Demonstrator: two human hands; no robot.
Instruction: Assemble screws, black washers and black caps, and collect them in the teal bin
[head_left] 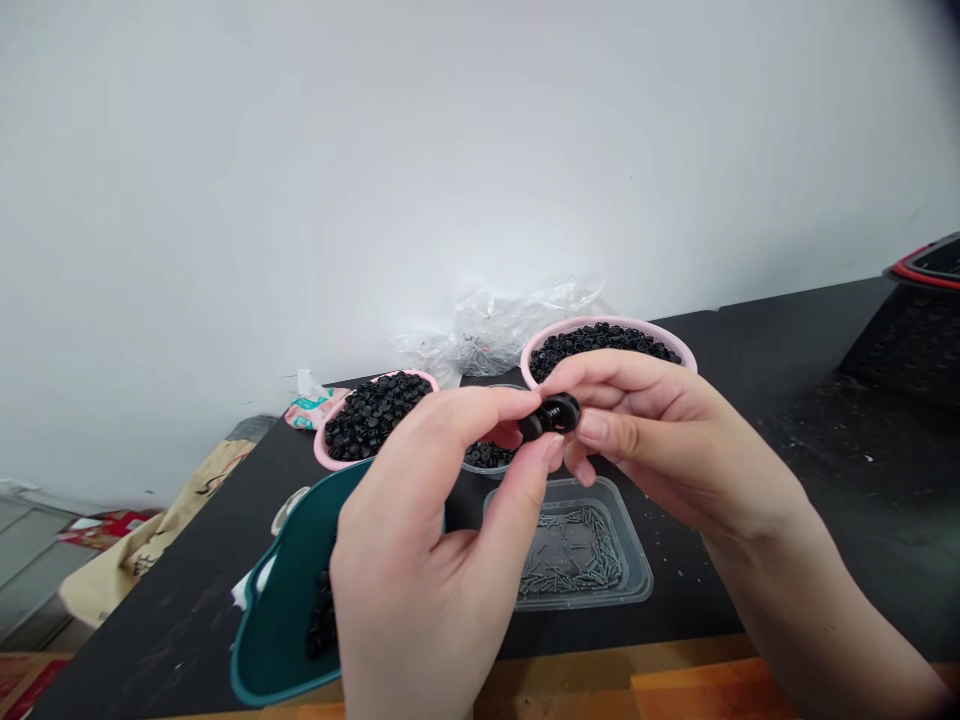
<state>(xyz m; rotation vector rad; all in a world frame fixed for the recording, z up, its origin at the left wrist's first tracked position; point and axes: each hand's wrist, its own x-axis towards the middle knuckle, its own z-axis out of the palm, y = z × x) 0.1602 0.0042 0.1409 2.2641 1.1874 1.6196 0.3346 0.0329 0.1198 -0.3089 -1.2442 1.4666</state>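
Note:
My left hand [439, 530] pinches one end of a small round black plastic part [564, 412] between thumb and fingertips. The fingers of my right hand [660, 430] are closed on its other end. A short ridged piece, perhaps a screw or spring, shows in its middle. Whether it is one piece or two joined ones I cannot tell. Just below my hands stands a clear plastic tray [637, 585] with many thin metal screws or pins [581, 575]. Partly hidden behind my fingers, a clear round tub [480, 470] holds small black discs.
Two pink baskets [330, 458] [686, 355] of black parts stand at the back. A teal scoop-shaped container [277, 640] with black pieces is at the left front. Clear plastic bags [487, 325] lie against the wall. A black crate [907, 335] stands at the right.

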